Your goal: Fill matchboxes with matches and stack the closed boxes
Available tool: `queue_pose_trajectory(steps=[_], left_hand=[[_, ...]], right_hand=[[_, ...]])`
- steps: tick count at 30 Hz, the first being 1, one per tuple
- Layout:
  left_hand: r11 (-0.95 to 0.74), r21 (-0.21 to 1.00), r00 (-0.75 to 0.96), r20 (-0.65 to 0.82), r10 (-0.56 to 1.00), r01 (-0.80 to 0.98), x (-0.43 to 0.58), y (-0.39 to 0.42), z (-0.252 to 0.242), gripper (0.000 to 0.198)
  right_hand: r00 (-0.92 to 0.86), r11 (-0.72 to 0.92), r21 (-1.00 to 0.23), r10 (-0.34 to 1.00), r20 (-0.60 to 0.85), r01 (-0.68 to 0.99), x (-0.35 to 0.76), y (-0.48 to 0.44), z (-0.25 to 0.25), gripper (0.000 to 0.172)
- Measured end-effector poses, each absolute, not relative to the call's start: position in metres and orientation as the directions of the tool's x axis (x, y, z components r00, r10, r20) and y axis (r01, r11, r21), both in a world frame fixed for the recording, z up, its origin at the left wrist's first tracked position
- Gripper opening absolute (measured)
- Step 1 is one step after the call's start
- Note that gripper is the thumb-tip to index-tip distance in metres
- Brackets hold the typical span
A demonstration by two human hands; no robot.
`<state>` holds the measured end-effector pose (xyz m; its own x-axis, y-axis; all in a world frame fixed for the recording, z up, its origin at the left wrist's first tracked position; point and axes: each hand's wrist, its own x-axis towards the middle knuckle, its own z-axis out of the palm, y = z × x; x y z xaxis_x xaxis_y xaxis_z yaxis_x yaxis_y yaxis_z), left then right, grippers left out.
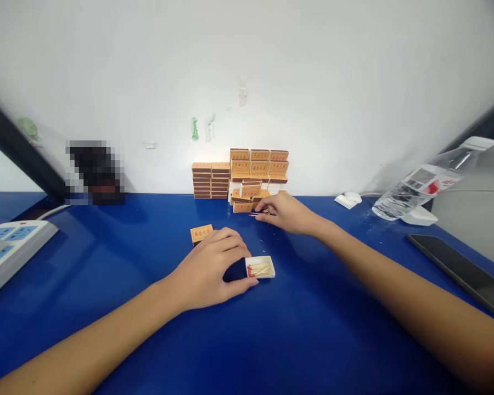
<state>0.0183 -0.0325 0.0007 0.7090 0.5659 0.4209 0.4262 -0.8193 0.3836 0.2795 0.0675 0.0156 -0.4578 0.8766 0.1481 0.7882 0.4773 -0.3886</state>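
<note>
A small white matchbox tray [273,267] lies on the blue table with several red-headed matches [261,269] inside. My left hand [214,266] curves round its left end, thumb at the near corner and a finger at the far one. Just behind that hand is an orange matchbox sleeve [201,232], partly covered by the fingers. Farther back, my right hand [286,213] reaches down to loose matches [254,214] in front of the stacked matchboxes. Its thumb and fingers close around some of them; how many is hidden.
Stacked matchboxes [211,181] stand against the wall, with a taller group [259,167] to their right. A tilted water bottle [424,181], white pieces [348,199] and a phone [461,271] lie at the right. A power strip [28,255] is at the left.
</note>
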Motion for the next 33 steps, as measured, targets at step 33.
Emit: queue_pose_trajectory(steps=[33], left_hand=[[-0.770, 0.314, 0.632, 0.443, 0.636, 0.556, 0.017, -0.026, -0.002, 0.027]], right_hand=[[-0.346, 0.368, -0.263, 0.929, 0.129, 0.892, 0.365, 0.042, 0.028, 0.015]])
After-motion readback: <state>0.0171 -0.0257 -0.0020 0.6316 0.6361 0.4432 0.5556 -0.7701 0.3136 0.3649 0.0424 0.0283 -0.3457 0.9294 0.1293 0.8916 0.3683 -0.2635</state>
